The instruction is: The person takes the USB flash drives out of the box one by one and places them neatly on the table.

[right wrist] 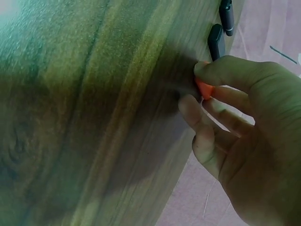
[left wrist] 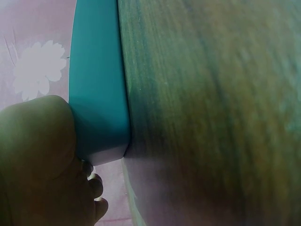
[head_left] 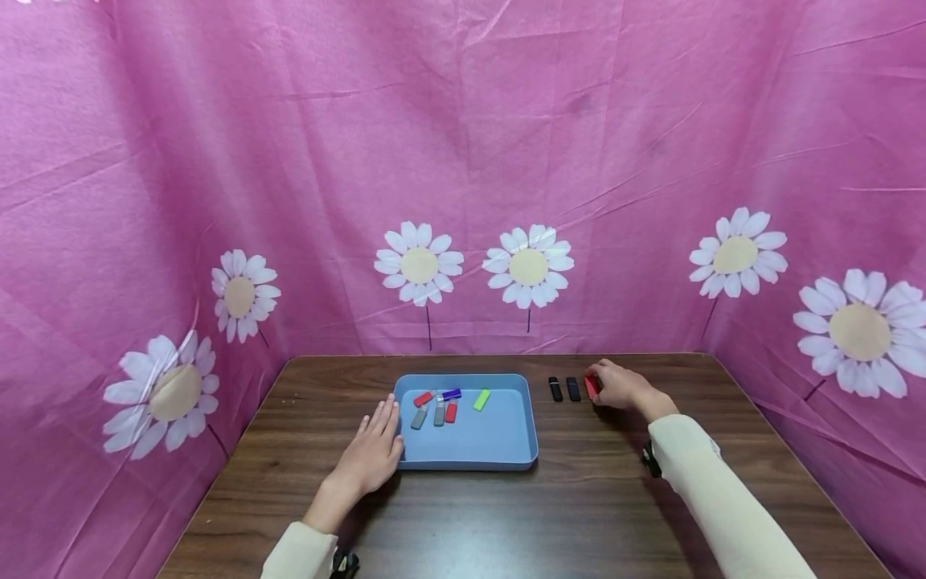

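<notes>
At the far right of the table, my right hand (head_left: pixel 619 386) pinches a red USB stick (head_left: pixel 592 388) between thumb and fingers. The right wrist view shows this red stick (right wrist: pixel 203 87) low over the wood, partly hidden by the thumb. Two black USB sticks, one nearer (head_left: pixel 573 389) and one farther left (head_left: pixel 555 389), lie in a row beside it. My left hand (head_left: pixel 372 453) rests with straight fingers along the left edge of the blue tray (head_left: pixel 470 449). In the left wrist view the hand (left wrist: pixel 40 155) touches the tray's outer wall (left wrist: pixel 98 84).
In the tray lie several USB sticks: a lime green one (head_left: pixel 481 400), a purple one (head_left: pixel 451 394), and red and grey ones in its left half. The brown wooden table (head_left: pixel 463 523) ends at a pink curtain (head_left: pixel 463 161) with printed daisies.
</notes>
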### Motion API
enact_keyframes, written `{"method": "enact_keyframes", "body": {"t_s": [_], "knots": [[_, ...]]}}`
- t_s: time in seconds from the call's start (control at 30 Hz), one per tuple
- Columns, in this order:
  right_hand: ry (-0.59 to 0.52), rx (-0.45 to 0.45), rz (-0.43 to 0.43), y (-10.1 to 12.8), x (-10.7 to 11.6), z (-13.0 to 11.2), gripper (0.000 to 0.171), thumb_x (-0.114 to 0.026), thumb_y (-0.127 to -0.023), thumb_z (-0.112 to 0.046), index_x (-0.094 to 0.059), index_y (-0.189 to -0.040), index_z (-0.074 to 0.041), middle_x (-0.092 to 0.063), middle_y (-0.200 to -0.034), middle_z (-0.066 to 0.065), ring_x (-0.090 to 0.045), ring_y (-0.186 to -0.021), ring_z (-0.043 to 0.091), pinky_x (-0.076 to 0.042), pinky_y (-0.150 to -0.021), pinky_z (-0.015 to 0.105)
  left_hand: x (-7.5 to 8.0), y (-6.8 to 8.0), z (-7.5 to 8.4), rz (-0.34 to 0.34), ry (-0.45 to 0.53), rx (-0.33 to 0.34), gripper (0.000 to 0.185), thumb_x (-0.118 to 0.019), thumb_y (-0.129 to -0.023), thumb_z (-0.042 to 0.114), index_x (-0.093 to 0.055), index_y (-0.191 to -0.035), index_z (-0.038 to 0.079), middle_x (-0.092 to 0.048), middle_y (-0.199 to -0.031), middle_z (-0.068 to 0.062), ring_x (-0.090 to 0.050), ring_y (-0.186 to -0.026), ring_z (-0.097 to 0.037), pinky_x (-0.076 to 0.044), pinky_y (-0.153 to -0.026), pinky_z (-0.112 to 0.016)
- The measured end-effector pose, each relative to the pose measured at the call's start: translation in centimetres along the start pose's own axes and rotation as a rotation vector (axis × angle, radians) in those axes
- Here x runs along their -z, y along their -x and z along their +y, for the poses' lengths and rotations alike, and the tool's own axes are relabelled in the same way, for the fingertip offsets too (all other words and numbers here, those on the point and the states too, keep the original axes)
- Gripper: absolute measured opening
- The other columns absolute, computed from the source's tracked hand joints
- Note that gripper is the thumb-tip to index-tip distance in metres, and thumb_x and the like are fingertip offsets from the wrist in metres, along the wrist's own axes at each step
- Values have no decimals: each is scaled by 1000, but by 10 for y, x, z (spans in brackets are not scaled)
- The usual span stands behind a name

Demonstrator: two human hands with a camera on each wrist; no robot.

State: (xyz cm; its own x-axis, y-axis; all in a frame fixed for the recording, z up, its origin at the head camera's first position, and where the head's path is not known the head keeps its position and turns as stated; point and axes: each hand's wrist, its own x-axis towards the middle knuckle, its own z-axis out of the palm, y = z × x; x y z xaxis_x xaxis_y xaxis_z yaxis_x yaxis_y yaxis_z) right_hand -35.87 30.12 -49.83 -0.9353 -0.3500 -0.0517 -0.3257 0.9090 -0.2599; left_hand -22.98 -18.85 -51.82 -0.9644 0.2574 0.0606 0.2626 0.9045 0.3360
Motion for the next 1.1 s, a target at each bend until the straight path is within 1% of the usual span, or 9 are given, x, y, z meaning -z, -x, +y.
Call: {"method": "enact_keyframes", "body": {"t_s": [0.07, 0.33, 0.5, 0.67, 0.77, 0.87, 0.97, 1.03, 1.1], "knots": [[-2, -1, 2, 0, 0, 0, 57, -79, -81, -13, -65, -134, 4, -61, -133, 26, -65, -106, 36, -56, -92, 56, 0, 0, 0, 9, 4, -6, 62, -47, -112, 22, -31, -163, -8, -23, -176, -23, -25, -163, -42, -23, -131, -63], [-5, -9, -11, 0, 0, 1, 57, -77, -81, -10, -64, -135, 4, -61, -136, 26, -65, -109, 36, -56, -96, 57, 0, -1, 0, 0, 7, 1, 62, -46, -112, 23, -30, -164, -8, -21, -177, -22, -23, -164, -41, -22, -132, -63], [-9, 5, -11, 1, 0, 1, 57, -79, -83, -11, -64, -136, 5, -60, -135, 26, -64, -106, 34, -56, -93, 56, 1, -2, 0, 2, 2, -1, 62, -46, -112, 22, -30, -164, -8, -22, -176, -22, -24, -164, -42, -23, -131, -63], [-7, -7, -19, 2, 2, 1, 58, -78, -83, -10, -63, -137, 4, -59, -137, 27, -63, -106, 35, -56, -91, 54, 1, -1, 0, -10, 0, 8, 63, -46, -112, 23, -29, -165, -7, -20, -177, -21, -23, -164, -41, -22, -132, -63], [-8, -9, -12, 4, 3, 1, 58, -78, -82, -10, -64, -136, 4, -60, -136, 27, -63, -106, 34, -56, -91, 53, 0, -1, -1, -6, 5, 5, 63, -47, -112, 22, -30, -164, -8, -21, -177, -22, -24, -163, -42, -22, -131, -64], [-7, -3, 13, 5, 5, 0, 52, -78, -82, -11, -67, -131, 2, -61, -130, 24, -65, -105, 33, -57, -91, 54, -1, 0, 0, -8, 3, 7, 63, -47, -112, 23, -30, -164, -8, -21, -177, -22, -24, -164, -42, -22, -131, -64], [-2, 0, 49, 6, 7, -2, 42, -77, -82, -13, -70, -121, -1, -63, -123, 20, -67, -102, 32, -57, -90, 56, 0, 1, 1, -6, 6, 6, 63, -47, -112, 23, -30, -164, -8, -22, -177, -22, -24, -163, -42, -22, -131, -64], [4, -11, 67, 5, 8, -4, 33, -76, -84, -14, -71, -114, -4, -66, -116, 15, -67, -98, 31, -57, -88, 56, 0, 1, 2, -7, 7, 8, 63, -47, -112, 24, -30, -164, -8, -21, -177, -22, -23, -164, -42, -22, -131, -64], [10, -27, 76, 3, 10, -8, 22, -73, -85, -14, -72, -107, -7, -69, -106, 10, -67, -92, 28, -57, -82, 56, 0, 1, 2, -8, 8, 11, 63, -47, -112, 24, -30, -164, -7, -21, -177, -21, -23, -164, -42, -22, -132, -64]]}}
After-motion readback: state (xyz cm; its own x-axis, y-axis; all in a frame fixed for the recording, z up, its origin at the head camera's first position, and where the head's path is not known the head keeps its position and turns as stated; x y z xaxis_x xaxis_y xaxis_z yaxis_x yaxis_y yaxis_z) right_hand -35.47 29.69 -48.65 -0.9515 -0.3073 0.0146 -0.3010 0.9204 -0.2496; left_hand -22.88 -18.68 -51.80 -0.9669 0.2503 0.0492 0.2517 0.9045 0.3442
